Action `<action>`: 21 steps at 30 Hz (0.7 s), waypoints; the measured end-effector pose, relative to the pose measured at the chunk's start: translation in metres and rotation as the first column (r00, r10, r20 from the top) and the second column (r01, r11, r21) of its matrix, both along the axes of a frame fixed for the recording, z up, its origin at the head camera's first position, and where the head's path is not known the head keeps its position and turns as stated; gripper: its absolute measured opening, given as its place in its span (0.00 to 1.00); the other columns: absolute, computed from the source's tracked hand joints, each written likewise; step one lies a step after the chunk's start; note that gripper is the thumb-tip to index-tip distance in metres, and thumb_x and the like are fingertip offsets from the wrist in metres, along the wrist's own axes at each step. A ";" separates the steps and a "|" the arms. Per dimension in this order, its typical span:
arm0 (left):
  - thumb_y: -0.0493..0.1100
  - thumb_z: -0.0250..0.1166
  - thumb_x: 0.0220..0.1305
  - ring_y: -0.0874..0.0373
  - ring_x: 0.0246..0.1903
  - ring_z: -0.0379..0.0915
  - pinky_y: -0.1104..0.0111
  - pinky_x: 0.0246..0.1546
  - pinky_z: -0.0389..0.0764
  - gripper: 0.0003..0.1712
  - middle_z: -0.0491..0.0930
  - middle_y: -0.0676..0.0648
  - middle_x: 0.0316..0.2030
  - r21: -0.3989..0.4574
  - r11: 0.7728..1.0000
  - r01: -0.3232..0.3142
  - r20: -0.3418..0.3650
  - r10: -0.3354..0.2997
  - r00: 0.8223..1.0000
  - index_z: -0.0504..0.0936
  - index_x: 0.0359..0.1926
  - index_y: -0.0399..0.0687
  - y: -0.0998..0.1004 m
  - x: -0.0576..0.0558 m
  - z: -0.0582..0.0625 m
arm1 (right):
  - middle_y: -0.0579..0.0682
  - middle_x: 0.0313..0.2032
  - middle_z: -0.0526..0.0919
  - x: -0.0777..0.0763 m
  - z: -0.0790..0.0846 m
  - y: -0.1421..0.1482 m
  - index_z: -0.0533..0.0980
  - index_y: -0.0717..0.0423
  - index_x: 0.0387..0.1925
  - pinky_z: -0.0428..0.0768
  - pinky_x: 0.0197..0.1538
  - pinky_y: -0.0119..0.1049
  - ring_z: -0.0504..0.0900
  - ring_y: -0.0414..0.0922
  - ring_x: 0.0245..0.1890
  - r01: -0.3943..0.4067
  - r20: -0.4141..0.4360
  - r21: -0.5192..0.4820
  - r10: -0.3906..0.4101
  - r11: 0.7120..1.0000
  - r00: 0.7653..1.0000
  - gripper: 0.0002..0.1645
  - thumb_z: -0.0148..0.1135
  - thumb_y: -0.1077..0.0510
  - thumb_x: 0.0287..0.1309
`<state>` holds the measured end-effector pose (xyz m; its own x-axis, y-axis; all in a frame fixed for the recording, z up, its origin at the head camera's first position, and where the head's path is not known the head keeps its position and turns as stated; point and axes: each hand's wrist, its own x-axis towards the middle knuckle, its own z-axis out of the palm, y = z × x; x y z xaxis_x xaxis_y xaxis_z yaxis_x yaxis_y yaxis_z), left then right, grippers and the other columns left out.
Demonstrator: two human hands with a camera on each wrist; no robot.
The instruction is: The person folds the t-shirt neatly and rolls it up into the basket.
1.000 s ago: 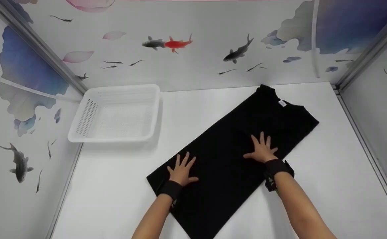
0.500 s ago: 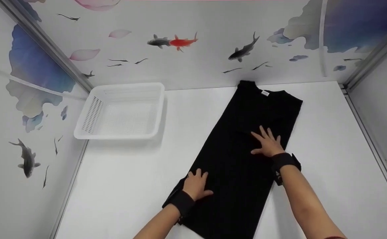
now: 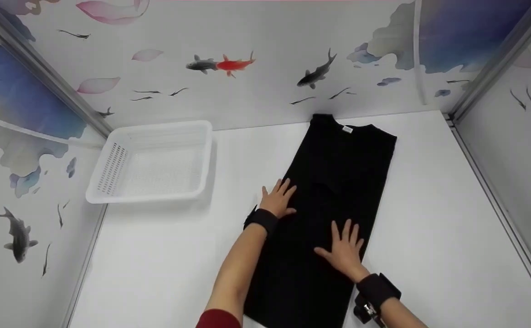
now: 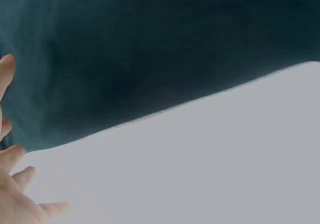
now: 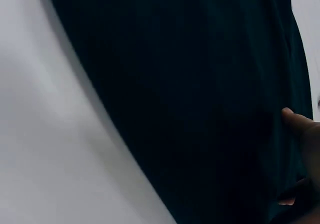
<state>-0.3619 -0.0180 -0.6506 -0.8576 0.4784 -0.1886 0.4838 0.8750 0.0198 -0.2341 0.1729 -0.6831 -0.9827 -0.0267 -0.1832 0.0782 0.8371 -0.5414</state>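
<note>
A black T-shirt (image 3: 338, 159), folded into a long strip, lies on the white table with its collar and white tag toward the back wall. My left hand (image 3: 278, 199) rests with spread fingers on the shirt's left edge, about midway along it. Lower down, near the right edge, my right hand (image 3: 345, 250) lies on the cloth with its fingers spread. In the left wrist view the left hand (image 4: 15, 189) shows at the lower left, beside the shirt's edge (image 4: 150, 74). The right wrist view has the right hand (image 5: 305, 144) over the dark cloth (image 5: 190, 94).
A white plastic basket (image 3: 156, 199) with slotted sides stands at the back left of the white table (image 3: 165, 255). Printed walls rise at the back and both sides, joined by metal corner rails (image 3: 493, 68). The shirt's collar reaches close to the back wall.
The shirt has turned from a slant to the right to nearly lengthwise. My left hand has moved forward along the left edge; the right hand has slid back toward me.
</note>
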 end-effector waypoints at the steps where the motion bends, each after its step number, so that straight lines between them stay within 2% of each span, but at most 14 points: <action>1: 0.64 0.57 0.55 0.53 0.67 0.45 0.45 0.57 0.58 0.42 0.50 0.50 0.68 -0.023 1.000 0.006 -0.005 -0.006 1.000 0.55 0.68 0.58 0.005 -0.004 -0.003 | 0.76 0.64 0.37 0.004 -0.003 -0.004 0.50 0.67 0.66 0.41 0.54 0.71 0.32 0.72 0.62 -0.002 -0.004 -0.002 0.002 1.000 1.000 0.55 0.64 0.41 0.47; 4: 0.67 0.56 0.52 0.55 0.67 0.43 0.44 0.58 0.55 0.44 0.48 0.52 0.69 -0.067 0.998 0.013 0.004 -0.013 1.000 0.52 0.68 0.63 0.016 -0.009 -0.011 | 0.74 0.64 0.37 0.012 -0.008 -0.009 0.50 0.65 0.66 0.39 0.55 0.71 0.32 0.71 0.63 -0.004 -0.024 0.001 0.004 1.000 1.000 0.57 0.66 0.40 0.43; 6: 0.68 0.55 0.51 0.56 0.67 0.42 0.43 0.59 0.53 0.45 0.47 0.54 0.69 -0.081 0.997 0.002 0.041 0.002 0.999 0.51 0.68 0.67 0.021 -0.009 -0.016 | 0.73 0.65 0.37 0.013 -0.010 -0.008 0.50 0.64 0.66 0.38 0.55 0.70 0.32 0.71 0.63 -0.015 -0.024 0.014 0.015 1.000 1.000 0.58 0.66 0.39 0.43; 10: 0.68 0.55 0.51 0.56 0.67 0.41 0.42 0.59 0.49 0.43 0.44 0.56 0.69 -0.069 0.995 -0.069 0.112 0.076 0.991 0.51 0.68 0.71 0.023 -0.002 -0.024 | 0.71 0.65 0.37 0.014 -0.013 -0.001 0.50 0.61 0.67 0.38 0.56 0.70 0.33 0.70 0.63 -0.063 -0.025 0.036 0.063 0.997 0.998 0.58 0.65 0.37 0.43; 14: 0.68 0.54 0.53 0.55 0.68 0.39 0.41 0.60 0.45 0.42 0.42 0.55 0.69 0.004 0.987 -0.158 0.143 0.156 0.977 0.50 0.68 0.70 0.020 0.007 -0.031 | 0.72 0.65 0.39 0.012 -0.015 0.012 0.52 0.61 0.67 0.39 0.56 0.69 0.35 0.70 0.63 -0.122 -0.059 0.071 0.126 0.990 0.990 0.58 0.65 0.36 0.42; 17: 0.67 0.55 0.52 0.52 0.68 0.38 0.41 0.60 0.44 0.43 0.43 0.53 0.69 0.062 0.970 -0.236 0.149 0.225 0.963 0.52 0.68 0.68 0.017 0.013 -0.035 | 0.70 0.66 0.40 0.005 -0.015 0.024 0.52 0.60 0.67 0.40 0.57 0.68 0.35 0.69 0.64 -0.183 -0.060 0.075 0.188 0.980 0.980 0.57 0.64 0.35 0.42; 21: 0.65 0.57 0.52 0.49 0.68 0.38 0.41 0.60 0.42 0.43 0.44 0.50 0.69 0.122 0.930 -0.347 0.156 0.327 0.932 0.53 0.68 0.65 0.016 0.020 -0.038 | 0.67 0.67 0.38 -0.011 -0.013 0.041 0.51 0.56 0.68 0.37 0.59 0.65 0.34 0.66 0.65 -0.288 -0.024 0.053 0.290 0.956 0.957 0.57 0.63 0.35 0.43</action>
